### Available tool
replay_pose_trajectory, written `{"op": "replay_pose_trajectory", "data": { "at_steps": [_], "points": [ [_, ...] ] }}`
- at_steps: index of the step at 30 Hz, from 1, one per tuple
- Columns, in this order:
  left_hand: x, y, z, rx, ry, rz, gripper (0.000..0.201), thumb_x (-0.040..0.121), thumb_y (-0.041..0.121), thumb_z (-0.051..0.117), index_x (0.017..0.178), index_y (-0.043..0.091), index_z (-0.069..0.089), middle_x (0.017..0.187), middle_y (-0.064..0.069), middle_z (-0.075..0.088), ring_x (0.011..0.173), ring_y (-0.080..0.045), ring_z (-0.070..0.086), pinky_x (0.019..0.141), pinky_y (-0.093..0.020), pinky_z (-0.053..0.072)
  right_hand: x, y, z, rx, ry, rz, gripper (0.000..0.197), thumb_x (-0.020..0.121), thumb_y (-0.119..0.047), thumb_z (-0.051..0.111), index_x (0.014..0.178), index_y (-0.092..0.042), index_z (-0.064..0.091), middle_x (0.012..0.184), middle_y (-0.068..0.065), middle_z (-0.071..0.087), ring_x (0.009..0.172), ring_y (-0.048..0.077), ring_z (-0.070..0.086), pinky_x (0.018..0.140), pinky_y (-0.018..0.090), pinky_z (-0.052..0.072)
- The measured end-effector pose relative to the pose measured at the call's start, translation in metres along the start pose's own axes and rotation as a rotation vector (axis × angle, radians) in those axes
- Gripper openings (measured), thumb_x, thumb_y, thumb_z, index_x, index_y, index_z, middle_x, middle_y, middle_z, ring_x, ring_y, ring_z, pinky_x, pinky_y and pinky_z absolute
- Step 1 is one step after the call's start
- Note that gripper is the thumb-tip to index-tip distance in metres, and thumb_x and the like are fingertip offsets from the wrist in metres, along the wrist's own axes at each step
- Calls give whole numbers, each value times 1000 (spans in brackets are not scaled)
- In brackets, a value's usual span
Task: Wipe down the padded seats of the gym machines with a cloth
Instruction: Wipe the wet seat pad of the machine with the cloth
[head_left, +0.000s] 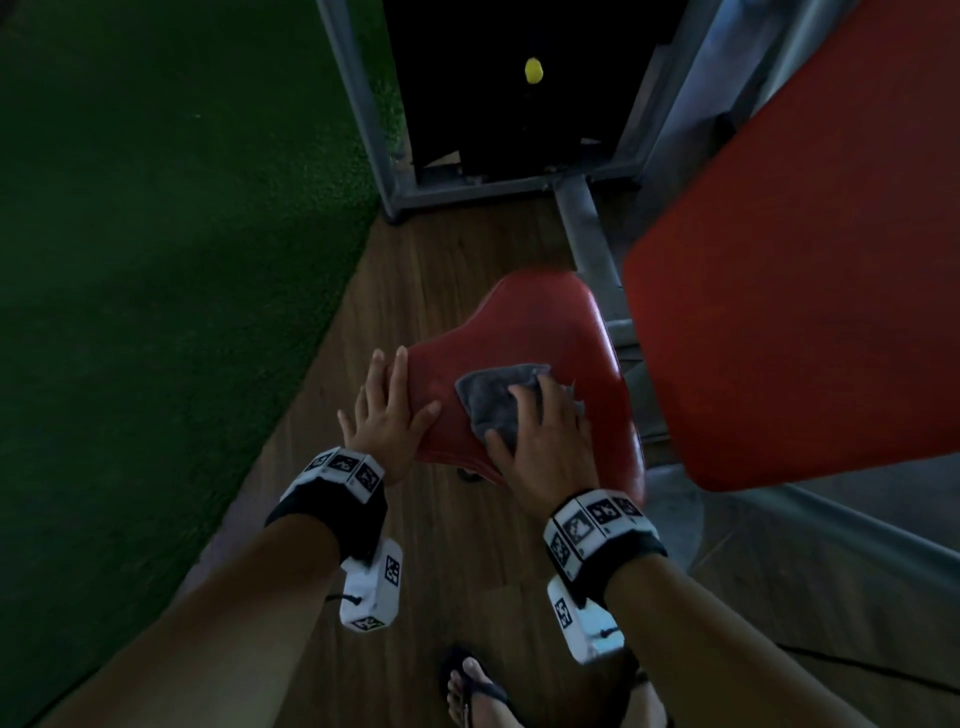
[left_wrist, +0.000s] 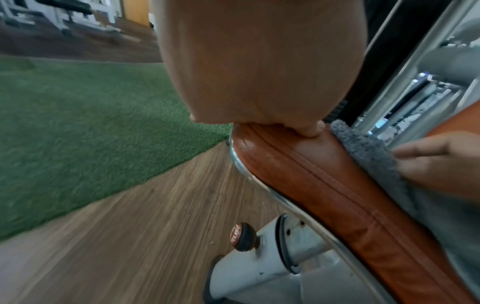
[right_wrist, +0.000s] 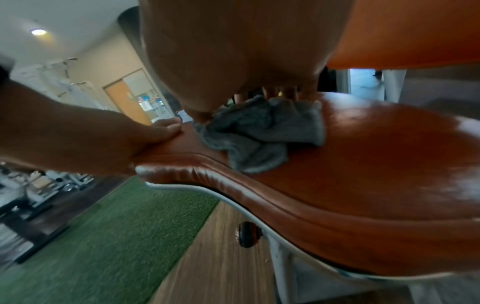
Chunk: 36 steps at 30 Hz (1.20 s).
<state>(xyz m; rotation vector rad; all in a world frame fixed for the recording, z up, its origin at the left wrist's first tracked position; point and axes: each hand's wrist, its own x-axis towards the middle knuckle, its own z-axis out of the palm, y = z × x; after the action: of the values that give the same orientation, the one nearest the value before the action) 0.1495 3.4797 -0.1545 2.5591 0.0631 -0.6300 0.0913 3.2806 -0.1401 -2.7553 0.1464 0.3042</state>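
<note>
The padded seat (head_left: 540, 332) is red, shaped like a saddle, and sits in front of me on a pale metal post (left_wrist: 259, 265) above the wood-look floor (head_left: 441, 270). My right hand (head_left: 545, 441) lies flat on a crumpled grey cloth (head_left: 493, 400) and presses it onto the middle of the seat; my fingers are spread and fairly straight over the cloth, and in the right wrist view the fingertips (right_wrist: 280, 92) come down on its far edge, so I am not bunching it in a fist. My left hand (head_left: 387, 410) rests open on the seat's left edge, fingers straight and splayed, thumb lying on the red surface just beside the cloth without touching it. In the left wrist view my palm sits on the stitched rim and the cloth shows just past it. A round dark knob (left_wrist: 242, 236) sticks out from the post under the seat. To my right a larger red back pad (head_left: 810, 270) tilts over the seat. Green turf (head_left: 156, 234) covers the floor on my left, and the grey machine frame (head_left: 363, 114) stands ahead.
</note>
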Motion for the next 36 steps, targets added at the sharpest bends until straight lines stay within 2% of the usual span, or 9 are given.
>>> {"op": "replay_pose_trajectory", "data": {
  "at_steps": [3,6,11,13,16,22,29,33,36],
  "points": [
    [0,0,0,-16,1,1,78,90,69,35,149,49,-12,161,14,-17,148,-32,9,114,-67,8,4,1,2,-64,-81,-72,67,95,-64,29,154,-35,14,164,2,-2,146,42,8,117,57,14],
    [0,-1,-1,-8,-8,1,78,89,70,33,149,49,-13,160,13,-18,148,-32,9,114,-66,7,-1,17,5,-62,-91,-70,67,95,-65,19,154,-38,4,164,0,-6,148,40,2,119,55,10],
    [-2,1,-1,-2,-3,3,78,90,69,33,148,49,-15,161,12,-18,148,-34,10,114,-67,8,-17,46,4,-65,4,123,73,93,-67,17,155,-30,16,163,11,7,144,41,19,116,53,21],
    [-1,1,0,-4,-6,-3,78,90,70,33,148,50,-15,160,12,-18,147,-35,10,114,-67,8,-22,53,5,11,25,238,74,92,-70,22,155,-30,18,162,13,9,143,43,22,112,55,27],
    [-1,0,0,-4,-3,4,78,90,70,33,148,50,-15,161,12,-18,147,-35,11,114,-67,8,-26,59,3,92,13,376,73,94,-59,39,155,-28,13,161,18,8,139,44,28,107,55,34],
    [1,-3,2,-12,-6,20,79,88,71,32,147,50,-17,160,12,-19,147,-35,9,114,-67,8,-34,70,4,235,-15,575,76,94,-61,38,155,-32,1,155,18,21,132,41,40,102,52,41],
    [1,-6,2,-42,-8,37,82,82,76,28,148,50,-14,160,12,-19,148,-34,7,114,-66,7,-63,60,24,634,228,802,71,94,-50,48,153,-23,19,131,25,52,110,38,58,91,44,50],
    [1,-6,2,-51,-8,42,82,81,77,27,148,51,-13,160,13,-18,148,-34,7,114,-67,8,-78,36,36,778,351,861,71,95,-35,55,153,-18,17,132,26,51,114,39,56,90,40,47],
    [1,-7,3,-53,-6,41,82,80,79,26,147,52,-13,160,14,-18,148,-35,6,114,-66,7,-78,33,36,863,360,877,71,97,-29,54,154,-16,15,137,27,46,115,39,54,84,32,41]
  ]
}}
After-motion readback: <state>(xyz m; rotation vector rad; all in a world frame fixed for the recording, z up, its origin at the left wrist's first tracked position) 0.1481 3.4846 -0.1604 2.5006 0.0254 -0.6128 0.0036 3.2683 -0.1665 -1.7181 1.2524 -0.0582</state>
